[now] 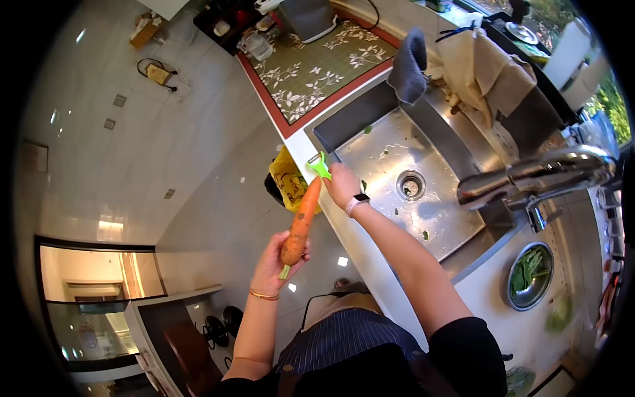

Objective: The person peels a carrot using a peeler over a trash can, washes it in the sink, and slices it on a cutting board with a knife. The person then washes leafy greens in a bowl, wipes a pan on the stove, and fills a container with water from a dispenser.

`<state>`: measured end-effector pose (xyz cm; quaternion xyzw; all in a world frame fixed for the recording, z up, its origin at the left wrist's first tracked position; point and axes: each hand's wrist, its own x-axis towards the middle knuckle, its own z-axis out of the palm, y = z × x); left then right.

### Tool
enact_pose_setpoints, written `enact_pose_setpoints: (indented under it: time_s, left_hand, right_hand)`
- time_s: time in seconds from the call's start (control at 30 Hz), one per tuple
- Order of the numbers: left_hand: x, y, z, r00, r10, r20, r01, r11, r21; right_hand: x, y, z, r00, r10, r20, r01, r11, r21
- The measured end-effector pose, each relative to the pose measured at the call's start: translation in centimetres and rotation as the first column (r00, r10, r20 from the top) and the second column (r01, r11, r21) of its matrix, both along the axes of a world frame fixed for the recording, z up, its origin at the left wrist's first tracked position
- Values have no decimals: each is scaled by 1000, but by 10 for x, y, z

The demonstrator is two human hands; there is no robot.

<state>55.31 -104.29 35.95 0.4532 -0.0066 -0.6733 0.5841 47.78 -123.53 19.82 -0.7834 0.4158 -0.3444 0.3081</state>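
From my seat I see the carrot (301, 227), long, orange, dark-blotched — its stubby green-stemmed end grasped by the left hand (272, 263), its narrow tip just beside the green peeler (320, 166) gripped in the right hand (343, 186). It hangs outside the counter (362, 243) edge; floor (218, 188) spreads leftward, the sink (391, 151) opens rightward.

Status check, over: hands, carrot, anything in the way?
Left hand gripping carrot near stem end. Right hand holding peeler. Carrot dark-patched, tip toward peeler. Nothing visibly between them.
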Motion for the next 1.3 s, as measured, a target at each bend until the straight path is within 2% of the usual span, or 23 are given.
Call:
enact_pose_setpoints:
  time_s: [0.07,0.1,0.17,0.23,0.27,0.3,0.37,0.4,0.43,0.47,0.5,0.57,0.63,0.7,0.77,0.87,1.0,1.03,1.1,1.13,1.17,1.23,1.3]
  left_hand:
    - [19,6,4,999,39,18,-39,999,7]
    - [28,12,7,997,74,29,-74,997,7]
    - [49,21,8,994,100,35,-100,995,16]
    - [69,29,-2,990,138,30,-139,990,12]
    - [80,31,-5,990,139,33,-140,989,50]
    - [91,32,-9,990,138,35,-140,987,84]
    - [112,33,-15,992,125,0,-124,989,84]
    - [124,28,-20,996,81,-26,-79,994,74]
    - [136,23,-29,996,84,-41,-81,995,64]
    - [148,19,-36,998,37,-58,-32,996,87]
    - [163,13,-45,997,-16,-75,24,994,107]
    - [197,-2,-71,986,-66,-150,87,986,139]
    - [229,-12,-101,964,-126,-232,169,970,177]
    - [260,-34,-126,921,-237,-310,291,946,142]
    - [282,-55,-142,890,-266,-370,352,917,188]
    - [317,-72,-151,885,-262,-385,383,880,281]
    - [370,-71,-149,886,-269,-378,375,894,243]
    - [385,-66,-150,885,-256,-388,368,896,249]
    - [412,-57,-154,945,-252,-206,300,921,248]
    - [423,-54,-151,958,-264,-116,286,916,280]
    - [434,-57,-165,968,-225,-109,247,929,276]
    - [461,-49,-194,973,-224,-52,229,925,303]
    - [485,-45,-234,974,-197,-111,222,928,301]
  right_hand:
    - [32,-11,-7,980,-30,-196,7,993,-121]
    - [41,-15,-6,981,-13,-194,-9,994,-113]
    - [48,-23,-5,955,81,-286,-23,979,202]
    - [44,-24,-8,967,108,-231,-50,969,242]
    - [41,-23,-8,984,100,-148,-55,958,281]
    - [38,-21,-9,981,123,-153,-77,958,278]
    - [32,-14,-12,973,52,226,-112,959,259]
    - [30,-14,-5,974,61,218,-116,961,251]
    - [24,-13,9,948,26,318,-205,814,544]
    - [20,-8,23,916,-54,398,-299,569,766]
    - [21,-2,35,920,-62,387,-283,576,767]
    - [30,13,54,602,-373,706,-629,323,707]
    - [56,33,68,473,-482,737,-660,361,659]
    - [87,53,58,447,-499,742,-560,491,668]
    - [116,68,56,393,-588,707,-518,494,699]
    - [148,74,31,439,-652,618,-378,490,786]
    - [212,74,54,495,-642,585,-316,495,810]
    - [232,73,48,537,-643,546,-350,419,838]
    - [275,73,36,646,-584,492,-370,325,870]
    - [292,77,22,691,-534,487,-374,312,873]
    - [310,75,2,729,-477,490,-386,304,871]
    - [342,74,-35,715,-501,487,-418,252,873]
    - [373,73,-82,732,-504,459,-293,377,879]
